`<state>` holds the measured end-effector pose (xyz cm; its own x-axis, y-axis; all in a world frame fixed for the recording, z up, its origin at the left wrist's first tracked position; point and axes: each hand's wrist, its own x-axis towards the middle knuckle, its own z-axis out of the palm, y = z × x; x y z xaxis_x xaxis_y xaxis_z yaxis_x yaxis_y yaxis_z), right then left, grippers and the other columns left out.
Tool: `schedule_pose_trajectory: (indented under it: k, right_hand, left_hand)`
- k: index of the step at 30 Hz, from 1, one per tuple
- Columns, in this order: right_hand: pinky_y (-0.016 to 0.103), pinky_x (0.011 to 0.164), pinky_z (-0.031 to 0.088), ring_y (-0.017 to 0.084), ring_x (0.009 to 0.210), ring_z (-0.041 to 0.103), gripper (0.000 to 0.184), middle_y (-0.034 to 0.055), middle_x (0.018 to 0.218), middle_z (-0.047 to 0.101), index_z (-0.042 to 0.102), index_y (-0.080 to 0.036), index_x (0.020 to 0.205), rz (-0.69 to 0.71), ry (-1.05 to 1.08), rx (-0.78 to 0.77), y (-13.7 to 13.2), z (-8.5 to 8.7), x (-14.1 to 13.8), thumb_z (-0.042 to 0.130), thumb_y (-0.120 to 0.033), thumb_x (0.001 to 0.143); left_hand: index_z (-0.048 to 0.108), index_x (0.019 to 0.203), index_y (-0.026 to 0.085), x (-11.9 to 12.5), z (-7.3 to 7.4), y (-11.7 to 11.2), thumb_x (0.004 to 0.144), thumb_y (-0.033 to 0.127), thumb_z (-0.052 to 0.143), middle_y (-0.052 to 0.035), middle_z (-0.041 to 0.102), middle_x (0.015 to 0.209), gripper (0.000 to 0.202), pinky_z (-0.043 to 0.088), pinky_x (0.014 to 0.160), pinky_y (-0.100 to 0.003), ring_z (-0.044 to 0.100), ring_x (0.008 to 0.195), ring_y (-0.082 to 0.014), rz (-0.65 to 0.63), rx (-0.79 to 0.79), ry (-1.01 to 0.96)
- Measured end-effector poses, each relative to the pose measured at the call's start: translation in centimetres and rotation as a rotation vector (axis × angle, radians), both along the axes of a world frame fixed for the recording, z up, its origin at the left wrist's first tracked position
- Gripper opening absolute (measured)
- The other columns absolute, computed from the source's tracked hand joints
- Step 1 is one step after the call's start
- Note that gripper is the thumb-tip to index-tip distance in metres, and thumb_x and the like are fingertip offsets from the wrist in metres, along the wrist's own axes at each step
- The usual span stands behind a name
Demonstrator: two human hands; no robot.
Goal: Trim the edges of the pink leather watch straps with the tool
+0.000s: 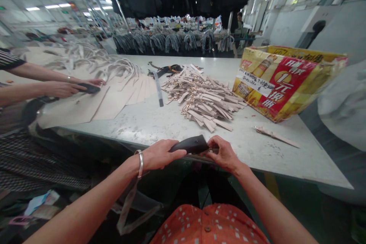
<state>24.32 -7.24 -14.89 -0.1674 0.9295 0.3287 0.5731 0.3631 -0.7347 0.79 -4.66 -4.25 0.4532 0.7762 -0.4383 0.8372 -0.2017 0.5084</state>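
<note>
Black handheld piece (191, 144), one: is sitting in the left hand (163, 154) at the table's (134, 122) near edge; is looking light, stiff, probably slippery; broad body is offering the best hold, left fingers gripping there; right hand (223, 154) is curling by the right end, contents untellable

A bag-making workshop on a factory floor | dark bags (140, 0) hang in a row from a metal rack (117, 0) | bundled straps (173, 42) dangle lower down | pale panels (105, 106) and heaped strips (206, 101) lie on a long table (160, 126) | tube lights (52, 7) glow overhead
</note>
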Motion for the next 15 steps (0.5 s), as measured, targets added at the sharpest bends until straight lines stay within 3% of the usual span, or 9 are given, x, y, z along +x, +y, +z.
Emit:
schedule_pose_trajectory:
  k: [3,5,9,15]
  right_hand:
    - [0.024,0.064,0.042,0.013,0.07,0.054,0.014,0.001,0.079,0.06,0.057,-0.019,0.084,-0.051,-0.019,0.039,0.1,0.5,1.2,0.061,-0.024,0.071]
    - [0.025,0.064,0.044,0.013,0.068,0.056,0.017,0.002,0.079,0.063,0.06,-0.019,0.089,-0.173,0.004,0.057,0.3,0.8,3.2,0.058,-0.028,0.075]
    - [0.025,0.054,0.043,0.014,0.057,0.057,0.03,0.003,0.07,0.066,0.063,-0.018,0.094,-0.444,-0.017,0.009,1.1,1.6,9.6,0.055,-0.041,0.076]
    - [0.028,0.05,0.041,0.018,0.057,0.059,0.033,0.0053,0.068,0.067,0.067,-0.019,0.09,-0.556,-0.333,-0.139,2.3,1.7,19.0,0.058,-0.042,0.068]
  left_hand:
    - [0.054,0.084,0.018,-1.6,-0.3,-0.4,0.077,0.064,0.037,0.0019,0.055,0.061,0.05,0.038,0.041,-0.022,0.052,0.044,-0.0132,0.053,0.017,-0.022]
    - [0.053,0.084,0.018,-2.9,-0.5,-0.6,0.077,0.065,0.037,0.0024,0.054,0.061,0.05,0.038,0.041,-0.022,0.053,0.045,-0.0134,0.074,0.017,-0.035]
    - [0.052,0.082,0.018,-5.4,-1.0,-1.1,0.077,0.066,0.039,0.0033,0.053,0.059,0.05,0.039,0.042,-0.023,0.052,0.044,-0.0129,0.124,0.021,-0.047]
    - [0.052,0.081,0.018,-7.4,-1.4,-1.5,0.077,0.065,0.04,0.0035,0.053,0.059,0.049,0.04,0.043,-0.022,0.052,0.046,-0.0131,0.198,-0.006,-0.106]
